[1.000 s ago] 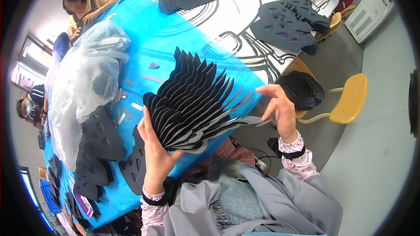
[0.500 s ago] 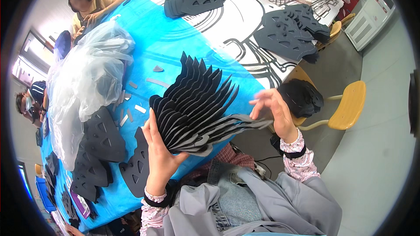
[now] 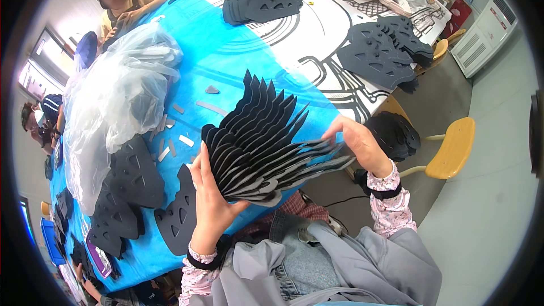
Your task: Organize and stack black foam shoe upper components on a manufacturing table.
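Observation:
A thick fanned stack of black foam sheets with pointed, wavy ends is held up over the near edge of the table. My left hand is closed round its lower left side, the thumb under the bottom edge and the fingers along the left. At the right end of the stack, my right hand has its bent fingers on the sheet ends, which are slightly blurred. Its thumb is hidden. Beside my left hand lies a dark cut-out foam piece with triangular holes.
Left on the blue-covered table are a large clear plastic bag, foam pieces and grey scraps. More stacks lie far off and far right. A yellow chair stands right; a person works opposite.
My right hand has come in from spread fingers beside the stack to bent fingers on the sheet ends. The sheets at that end have fanned out more. My left hand keeps its hold.

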